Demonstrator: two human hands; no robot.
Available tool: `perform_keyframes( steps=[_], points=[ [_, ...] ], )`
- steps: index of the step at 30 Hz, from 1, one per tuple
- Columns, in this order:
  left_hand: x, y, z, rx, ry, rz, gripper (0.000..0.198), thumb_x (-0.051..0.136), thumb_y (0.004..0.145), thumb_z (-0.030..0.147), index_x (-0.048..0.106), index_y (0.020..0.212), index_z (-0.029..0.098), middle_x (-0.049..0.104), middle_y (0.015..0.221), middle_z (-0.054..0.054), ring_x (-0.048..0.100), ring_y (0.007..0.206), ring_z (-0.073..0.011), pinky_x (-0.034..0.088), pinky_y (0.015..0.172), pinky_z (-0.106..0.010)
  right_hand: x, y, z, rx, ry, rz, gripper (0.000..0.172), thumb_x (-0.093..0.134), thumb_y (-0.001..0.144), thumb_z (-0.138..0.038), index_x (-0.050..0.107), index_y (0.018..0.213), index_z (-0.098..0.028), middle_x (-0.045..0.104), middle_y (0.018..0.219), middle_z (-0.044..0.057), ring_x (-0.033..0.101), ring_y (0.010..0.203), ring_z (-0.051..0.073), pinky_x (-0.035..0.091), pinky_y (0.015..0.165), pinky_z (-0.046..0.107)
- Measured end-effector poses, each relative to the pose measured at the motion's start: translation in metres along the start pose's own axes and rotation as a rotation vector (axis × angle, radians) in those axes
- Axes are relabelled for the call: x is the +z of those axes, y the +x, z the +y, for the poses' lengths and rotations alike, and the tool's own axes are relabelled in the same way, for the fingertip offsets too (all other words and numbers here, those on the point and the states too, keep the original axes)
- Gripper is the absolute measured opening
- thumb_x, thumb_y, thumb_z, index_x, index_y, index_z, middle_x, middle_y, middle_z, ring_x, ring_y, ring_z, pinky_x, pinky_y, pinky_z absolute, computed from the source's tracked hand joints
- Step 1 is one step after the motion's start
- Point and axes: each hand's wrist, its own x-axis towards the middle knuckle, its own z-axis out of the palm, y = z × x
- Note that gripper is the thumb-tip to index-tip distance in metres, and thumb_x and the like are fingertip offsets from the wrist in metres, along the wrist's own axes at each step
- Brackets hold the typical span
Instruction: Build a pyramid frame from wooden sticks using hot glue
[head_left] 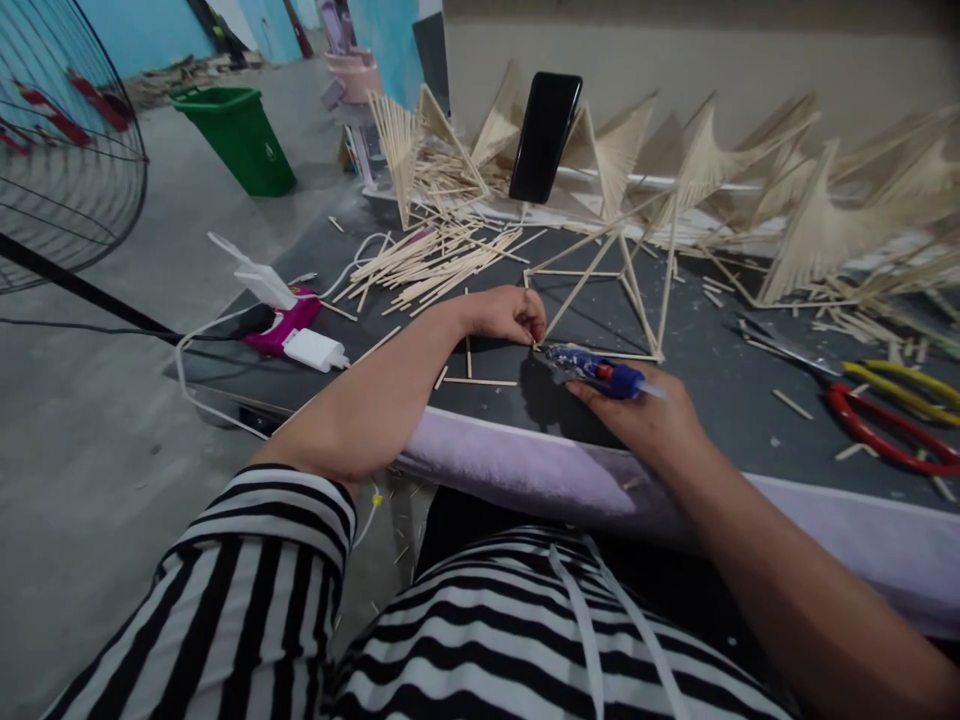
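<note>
A blue glue gun lies in my right hand, its nozzle pointing left at a joint of thin wooden sticks. My left hand has its fingers pinched at that same joint, on the near left corner of a stick frame. The frame stands on the dark tabletop and reaches back and right in triangles. A few single sticks lie just left of the nozzle. The very tip of the nozzle is hard to make out against my fingertips.
Loose sticks are heaped behind my left hand. A phone stands upright at the back, among fan-shaped stick models. Red-handled scissors and yellow-handled pliers lie right; a pink power strip with chargers sits left.
</note>
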Motion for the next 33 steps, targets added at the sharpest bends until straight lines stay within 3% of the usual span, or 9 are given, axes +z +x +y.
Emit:
perform_keyframes(
  steps=[20, 33],
  points=[
    [-0.0038, -0.0019, -0.0007, -0.002, 0.047, -0.005, 0.015, 0.065, 0.069, 0.019, 0.07, 0.082, 0.013, 0.059, 0.082, -0.005, 0.055, 0.075, -0.0108, 0.044, 0.068, -0.018, -0.0025, -0.0013, -0.0034, -0.08, 0.101, 0.039, 0.029, 0.056, 0.073, -0.05, 0.063, 0.079, -0.022, 0.067, 0.08, 0.003, 0.061, 0.071, 0.017, 0.043, 0.061, 0.025],
    [-0.0028, -0.0008, -0.0041, -0.008, 0.043, 0.0, 0.012, 0.065, 0.069, 0.015, 0.069, 0.08, 0.012, 0.059, 0.081, -0.004, 0.055, 0.073, -0.0101, 0.044, 0.067, -0.018, -0.0022, -0.0021, -0.0082, -0.099, -0.046, 0.046, 0.034, 0.055, 0.072, -0.056, 0.062, 0.076, -0.024, 0.066, 0.079, 0.003, 0.062, 0.073, 0.018, 0.04, 0.059, 0.025]
  ],
)
